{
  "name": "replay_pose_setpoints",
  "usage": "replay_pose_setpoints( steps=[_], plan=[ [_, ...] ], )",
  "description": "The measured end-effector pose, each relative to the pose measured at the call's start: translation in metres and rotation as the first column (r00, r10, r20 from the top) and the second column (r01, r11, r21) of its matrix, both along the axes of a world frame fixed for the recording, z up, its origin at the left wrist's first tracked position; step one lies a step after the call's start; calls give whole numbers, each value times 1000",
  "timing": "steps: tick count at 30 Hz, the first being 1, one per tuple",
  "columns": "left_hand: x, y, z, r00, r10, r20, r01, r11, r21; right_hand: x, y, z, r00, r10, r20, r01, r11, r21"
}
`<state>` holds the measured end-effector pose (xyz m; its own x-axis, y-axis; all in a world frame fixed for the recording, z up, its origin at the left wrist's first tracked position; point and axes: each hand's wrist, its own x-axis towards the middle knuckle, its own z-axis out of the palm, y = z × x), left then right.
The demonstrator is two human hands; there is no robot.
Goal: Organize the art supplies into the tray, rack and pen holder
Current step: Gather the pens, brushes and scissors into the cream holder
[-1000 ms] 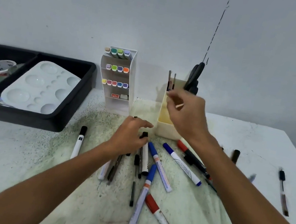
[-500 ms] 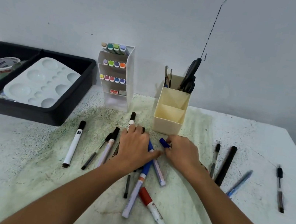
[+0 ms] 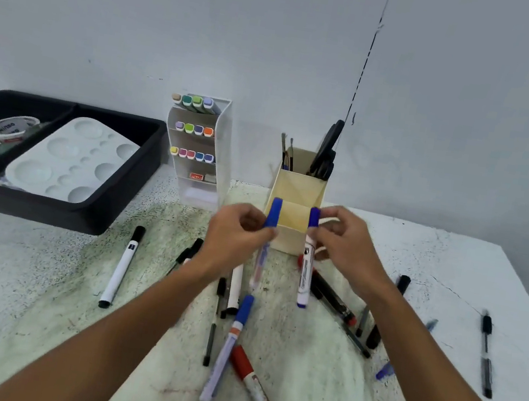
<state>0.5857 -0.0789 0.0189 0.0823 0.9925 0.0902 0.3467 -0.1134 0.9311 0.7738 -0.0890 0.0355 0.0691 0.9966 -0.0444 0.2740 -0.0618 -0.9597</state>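
My left hand pinches a blue-capped marker, held upright, cap up. My right hand pinches a second blue-capped marker the same way. Both markers hang just in front of the cream pen holder, which holds brushes and black scissors in its rear section. A white rack with rows of coloured markers stands left of the holder. The black tray at far left holds a white palette and paint jars.
Loose on the stained table: a black-capped white marker, a blue marker, a red marker, several black pens under and right of my hands, and a pen far right. The wall is close behind.
Both hands were down on the pile of markers half a second ago. Each has now lifted a blue-capped marker up in front of the pen holder.
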Motion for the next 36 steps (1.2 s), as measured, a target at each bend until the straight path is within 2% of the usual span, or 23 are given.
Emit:
replay_pose_setpoints(
  steps=[2,4,6,9,14,19,23,29,32,35,36],
  plan=[
    [-5,11,21,996,-42,82,32,993,118,1,4,21,996,-52,-71,62,987,147],
    [-7,25,37,995,-46,83,23,965,260,-1,9,37,988,-94,-121,126,948,293],
    [-6,40,45,998,-9,59,-13,926,377,-4,16,48,985,-132,-111,167,895,414],
    [-2,59,45,1000,17,25,-27,894,446,-14,31,51,987,-156,-42,156,851,501],
    [4,78,22,996,-41,-73,67,912,405,-28,56,25,970,-140,200,36,893,449],
    [2,95,4,969,-28,-246,125,914,387,-39,68,7,942,-127,311,8,934,357],
    [-2,101,0,930,-59,-363,196,914,354,-43,72,-3,934,-137,331,24,945,326],
    [-5,106,-2,892,-88,-443,245,919,309,-44,75,-8,919,-172,354,63,952,298],
    [-9,101,-3,897,-90,-433,230,931,283,-42,70,-7,912,-163,376,56,958,280],
    [-21,89,-7,931,-36,-363,141,953,267,-39,56,-8,888,-254,384,80,906,416],
    [-27,84,-11,924,-27,-381,131,959,252,-38,50,-9,891,-270,364,72,878,474]
  ],
)
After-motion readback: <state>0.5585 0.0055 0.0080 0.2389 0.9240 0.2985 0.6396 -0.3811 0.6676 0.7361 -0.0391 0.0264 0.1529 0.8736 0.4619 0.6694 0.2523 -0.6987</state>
